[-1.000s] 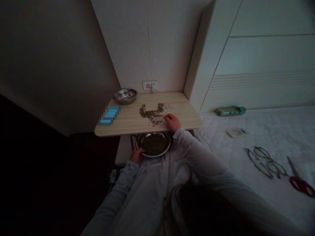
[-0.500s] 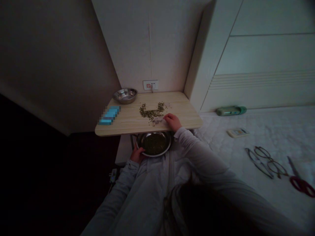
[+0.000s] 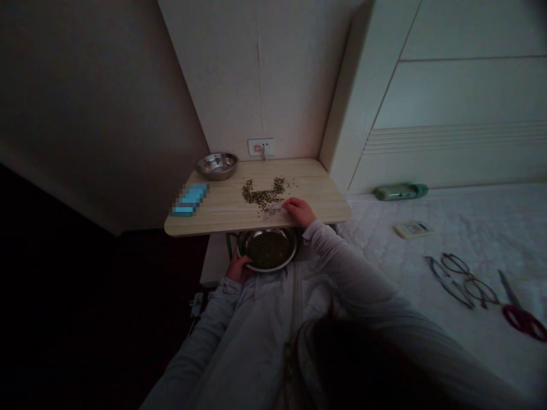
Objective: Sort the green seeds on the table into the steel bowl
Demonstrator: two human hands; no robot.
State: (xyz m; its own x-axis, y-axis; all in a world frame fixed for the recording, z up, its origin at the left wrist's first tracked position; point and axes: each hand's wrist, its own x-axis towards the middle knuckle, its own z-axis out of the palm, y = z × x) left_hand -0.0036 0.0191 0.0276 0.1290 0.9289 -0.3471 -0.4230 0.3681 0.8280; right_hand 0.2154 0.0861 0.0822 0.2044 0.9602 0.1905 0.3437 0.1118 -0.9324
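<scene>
My left hand (image 3: pixel 238 269) grips the near-left rim of a steel bowl (image 3: pixel 273 267), thumb over the edge. Small dark green beans (image 3: pixel 269 250) cover the bottom of this bowl, which is at my lap just below the table's front edge. Over the light wooden table (image 3: pixel 222 213), my right hand (image 3: pixel 299 212) is closed in a pinch at the right side of a scattered patch of green beans (image 3: pixel 260 197). Something pale and translucent shows by its fingertips; its kind is too blurred to tell.
A second steel bowl (image 3: pixel 217 167) stands at the table's back left, with a pixelated blue phone-shaped object (image 3: pixel 190 199) before it. On the bed (image 3: pixel 376 256) to the right lie a green bottle (image 3: pixel 399 192), a white remote (image 3: pixel 412 229), glasses (image 3: pixel 470 279) and red-handled scissors (image 3: pixel 523 322).
My right hand stays at the bean patch with only slight finger movement. The left hand and the bowl it grips keep their place.
</scene>
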